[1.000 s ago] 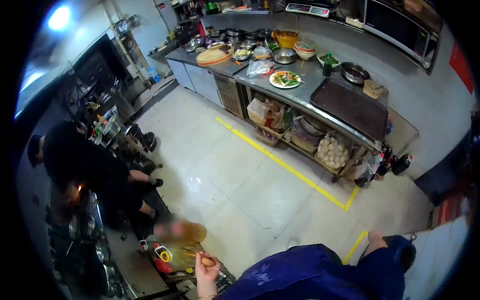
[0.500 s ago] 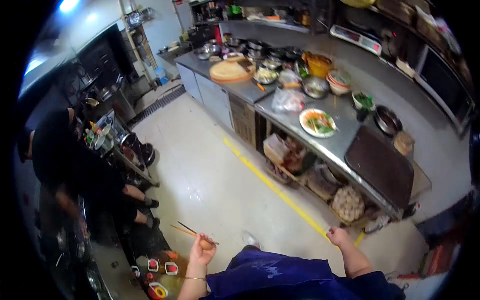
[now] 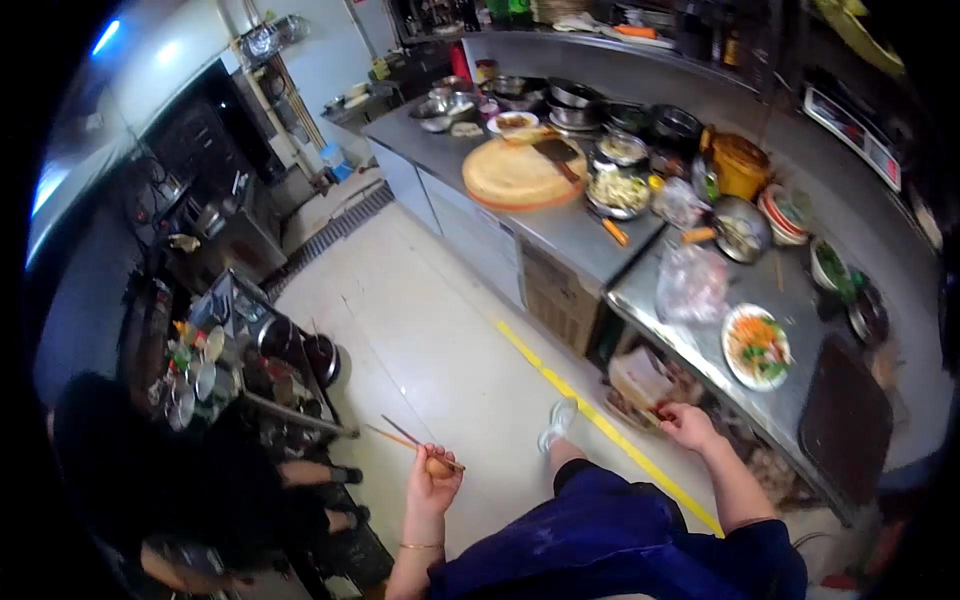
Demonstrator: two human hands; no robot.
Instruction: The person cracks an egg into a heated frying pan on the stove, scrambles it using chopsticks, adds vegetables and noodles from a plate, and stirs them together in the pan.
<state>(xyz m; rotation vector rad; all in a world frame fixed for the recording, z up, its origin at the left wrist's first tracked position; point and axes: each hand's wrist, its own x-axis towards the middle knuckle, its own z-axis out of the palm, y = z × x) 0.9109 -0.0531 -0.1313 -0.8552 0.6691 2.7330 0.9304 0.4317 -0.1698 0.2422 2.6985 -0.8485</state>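
Observation:
In the head view my left hand is raised in front of my apron at the lower middle. Its fingers are closed around a pair of chopsticks that point up and to the left, and a brown egg rests in the same grip. My right hand is out to the right with its fingers curled, in front of the lower shelf. Whether anything sits inside those fingers is hidden. Nearest to it, a white box stands under the steel counter.
On the counters are a round cutting board, a cleaver, a plate of shredded vegetables, a plastic bag and several bowls. At the left stands a co-worker in dark clothes beside a cart. A yellow line crosses the floor.
I have stepped forward, with one foot now ahead near the yellow line. The counter and cutting board appear closer and shifted right. The egg and chopsticks stay in my left hand.

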